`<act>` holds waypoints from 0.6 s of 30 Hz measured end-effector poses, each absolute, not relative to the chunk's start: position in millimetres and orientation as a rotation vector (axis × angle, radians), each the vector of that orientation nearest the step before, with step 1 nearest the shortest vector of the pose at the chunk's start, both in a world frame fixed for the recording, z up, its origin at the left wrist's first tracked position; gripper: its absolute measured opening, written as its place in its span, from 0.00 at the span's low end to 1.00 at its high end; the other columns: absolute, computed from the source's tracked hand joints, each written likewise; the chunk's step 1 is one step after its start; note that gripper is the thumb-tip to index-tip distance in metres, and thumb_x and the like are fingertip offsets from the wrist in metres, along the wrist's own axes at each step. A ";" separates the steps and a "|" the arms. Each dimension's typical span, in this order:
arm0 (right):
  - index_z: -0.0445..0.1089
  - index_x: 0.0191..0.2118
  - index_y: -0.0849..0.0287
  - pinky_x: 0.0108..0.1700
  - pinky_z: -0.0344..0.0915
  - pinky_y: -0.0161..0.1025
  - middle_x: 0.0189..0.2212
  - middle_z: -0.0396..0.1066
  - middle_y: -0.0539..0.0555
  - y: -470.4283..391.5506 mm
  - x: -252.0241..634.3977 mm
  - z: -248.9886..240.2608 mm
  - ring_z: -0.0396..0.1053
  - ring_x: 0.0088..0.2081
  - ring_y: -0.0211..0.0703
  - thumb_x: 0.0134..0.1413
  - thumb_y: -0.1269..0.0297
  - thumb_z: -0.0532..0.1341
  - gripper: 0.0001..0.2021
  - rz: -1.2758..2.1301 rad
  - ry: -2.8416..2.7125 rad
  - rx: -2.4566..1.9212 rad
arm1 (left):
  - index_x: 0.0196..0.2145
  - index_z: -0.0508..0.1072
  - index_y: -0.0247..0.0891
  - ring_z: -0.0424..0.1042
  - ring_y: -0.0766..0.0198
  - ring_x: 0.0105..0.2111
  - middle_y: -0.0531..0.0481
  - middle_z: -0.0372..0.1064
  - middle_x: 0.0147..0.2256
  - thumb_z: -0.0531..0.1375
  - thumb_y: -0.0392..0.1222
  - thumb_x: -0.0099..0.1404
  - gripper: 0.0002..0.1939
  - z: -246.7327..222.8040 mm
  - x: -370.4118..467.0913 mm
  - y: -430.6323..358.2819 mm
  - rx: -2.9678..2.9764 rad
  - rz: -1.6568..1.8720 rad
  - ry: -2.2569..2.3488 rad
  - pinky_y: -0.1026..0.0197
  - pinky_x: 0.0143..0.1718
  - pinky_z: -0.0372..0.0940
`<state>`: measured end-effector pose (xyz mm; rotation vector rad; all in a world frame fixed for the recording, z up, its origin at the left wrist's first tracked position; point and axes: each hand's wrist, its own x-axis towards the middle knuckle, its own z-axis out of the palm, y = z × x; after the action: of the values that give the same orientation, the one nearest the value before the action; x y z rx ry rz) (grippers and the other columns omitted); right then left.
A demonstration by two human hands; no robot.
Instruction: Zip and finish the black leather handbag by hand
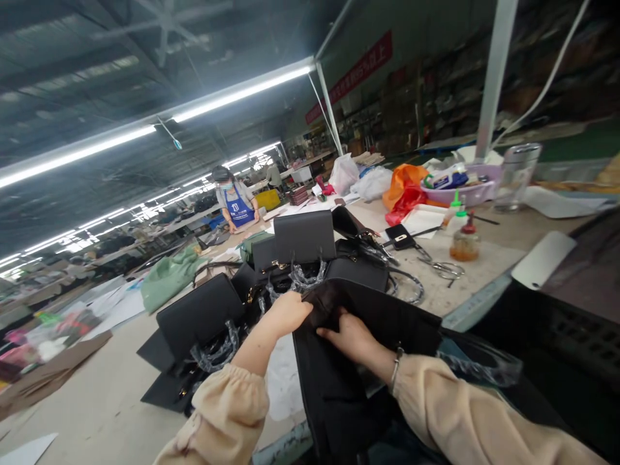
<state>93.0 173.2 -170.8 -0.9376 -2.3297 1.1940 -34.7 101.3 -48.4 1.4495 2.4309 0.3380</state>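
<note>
A black bag (pixel 334 381) lies tilted over the table's near edge, its dark lining showing. My left hand (pixel 289 312) is closed on the bag's upper left edge, fingertips curled over the rim. Inside the opening, my right hand (pixel 352 334) pinches the dark lining, with the thumb extended and the other fingers partly hidden by the cloth. Beyond my hands stand more black bags (pixel 305 236) with clear plastic wrapped round their handles. Another black bag (pixel 201 316) sits to the left.
Glue bottles (pixel 465 240), scissors (pixel 443 266), a purple basket (pixel 477 187) and a glass jar (pixel 517 177) stand at the right. Green cloth (pixel 172 274) lies at the left. A person in a blue apron (pixel 237 206) stands across the table (pixel 121 387).
</note>
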 end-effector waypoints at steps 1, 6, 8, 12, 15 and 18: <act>0.65 0.46 0.65 0.42 0.64 0.39 0.41 0.71 0.62 174.3 89.0 -171.6 0.70 0.43 0.52 0.47 0.52 0.62 0.24 1.180 -2.314 -0.966 | 0.15 0.67 0.35 0.66 0.61 0.28 0.48 0.65 0.20 0.58 0.36 0.51 0.10 -50.5 -36.3 105.7 1.472 0.326 2.417 0.63 0.30 0.55; 0.66 0.41 0.64 0.40 0.63 0.37 0.37 0.73 0.61 180.6 75.0 -181.8 0.71 0.41 0.49 0.51 0.60 0.60 0.14 1.167 -2.222 -1.035 | 0.17 0.68 0.34 0.64 0.63 0.24 0.49 0.64 0.19 0.55 0.38 0.54 0.11 -57.7 -39.2 117.6 1.483 0.302 2.402 0.64 0.26 0.54; 0.67 0.39 0.63 0.38 0.62 0.35 0.35 0.73 0.59 182.9 72.2 -186.2 0.72 0.39 0.47 0.52 0.63 0.59 0.10 1.188 -2.185 -1.039 | 0.18 0.68 0.34 0.62 0.65 0.22 0.49 0.64 0.19 0.54 0.39 0.54 0.10 -57.7 -37.9 118.7 1.460 0.308 2.407 0.64 0.23 0.52; 0.67 0.36 0.61 0.38 0.62 0.33 0.33 0.74 0.56 184.1 71.1 -190.6 0.71 0.37 0.43 0.52 0.68 0.58 0.05 1.251 -2.129 -1.010 | 0.20 0.67 0.34 0.62 0.66 0.22 0.50 0.66 0.22 0.52 0.36 0.52 0.07 -55.3 -36.6 118.6 1.456 0.303 2.379 0.65 0.21 0.51; 0.67 0.36 0.60 0.38 0.63 0.34 0.32 0.73 0.55 181.4 74.9 -190.0 0.71 0.37 0.44 0.52 0.66 0.58 0.06 1.299 -2.116 -0.990 | 0.21 0.66 0.35 0.62 0.66 0.23 0.51 0.65 0.22 0.52 0.35 0.51 0.05 -54.5 -36.3 118.2 1.466 0.328 2.344 0.65 0.22 0.52; 0.66 0.41 0.61 0.40 0.63 0.37 0.36 0.73 0.58 176.5 79.3 -186.7 0.71 0.40 0.47 0.50 0.55 0.60 0.16 1.383 -2.070 -0.966 | 0.21 0.64 0.36 0.60 0.67 0.23 0.52 0.64 0.22 0.51 0.36 0.51 0.05 -55.4 -34.2 119.0 1.477 0.372 2.329 0.65 0.22 0.51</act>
<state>79.3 176.5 -186.7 -0.9661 -2.0695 1.3831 -34.2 119.0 -55.4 1.4766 2.3291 0.3717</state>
